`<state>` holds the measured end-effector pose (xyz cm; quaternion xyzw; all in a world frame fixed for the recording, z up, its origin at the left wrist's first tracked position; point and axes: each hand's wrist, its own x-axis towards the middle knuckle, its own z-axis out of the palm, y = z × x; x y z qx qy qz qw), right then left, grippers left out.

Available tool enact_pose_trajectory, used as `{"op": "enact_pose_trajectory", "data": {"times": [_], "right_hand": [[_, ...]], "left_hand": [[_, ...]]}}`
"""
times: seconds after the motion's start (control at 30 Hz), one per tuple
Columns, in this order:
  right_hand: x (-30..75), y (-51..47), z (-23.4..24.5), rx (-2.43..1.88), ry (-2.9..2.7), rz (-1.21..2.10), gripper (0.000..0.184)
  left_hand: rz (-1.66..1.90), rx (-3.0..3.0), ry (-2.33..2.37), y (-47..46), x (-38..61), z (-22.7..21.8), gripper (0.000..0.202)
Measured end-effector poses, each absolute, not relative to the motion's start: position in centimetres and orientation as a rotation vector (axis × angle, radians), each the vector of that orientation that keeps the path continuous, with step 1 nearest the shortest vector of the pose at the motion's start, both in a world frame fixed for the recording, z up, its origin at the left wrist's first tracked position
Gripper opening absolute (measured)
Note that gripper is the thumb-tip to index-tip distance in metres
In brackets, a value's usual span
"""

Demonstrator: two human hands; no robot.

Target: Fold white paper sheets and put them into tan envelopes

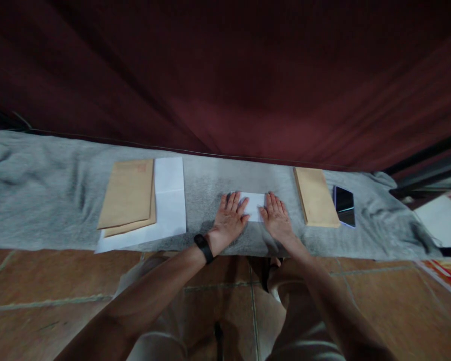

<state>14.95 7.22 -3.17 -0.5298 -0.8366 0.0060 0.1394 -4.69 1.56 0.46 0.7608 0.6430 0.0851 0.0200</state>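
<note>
A small folded white paper [254,205] lies on the grey cloth [41,200] in the middle of the surface. My left hand [229,218] lies flat on the paper's left end, fingers stretched out. My right hand [277,216] lies flat on its right end, fingers also stretched out. A black band [204,247] sits on my left wrist. Both palms press down; neither hand grips anything.
Brown envelopes [130,196] lie on white sheets [170,200] at the left. Another stack of brown envelopes [315,196] lies at the right, with a dark phone [345,204] beside it. A dark red curtain [225,75] hangs behind. Brown floor tiles [41,301] lie below.
</note>
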Motion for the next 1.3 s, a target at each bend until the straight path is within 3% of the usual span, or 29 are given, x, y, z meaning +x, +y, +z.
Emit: {"op": "enact_pose_trajectory", "data": {"times": [0.43,0.73,1.3], "right_hand": [[16.3,8.0,-2.3,-1.553,-2.37,0.021,0.059],[12.4,7.4,-1.8,-1.256,-2.521,0.32,0.058],[12.5,6.6,-2.0,-1.468,-2.481,0.162,0.065]], "left_hand": [[0.182,2.342,2.006,1.8,-4.1,0.5,0.061],[0.139,2.385,2.005,1.9,-4.0,0.5,0.06],[0.303,2.287,2.045,1.5,-5.2,0.2,0.065]]}}
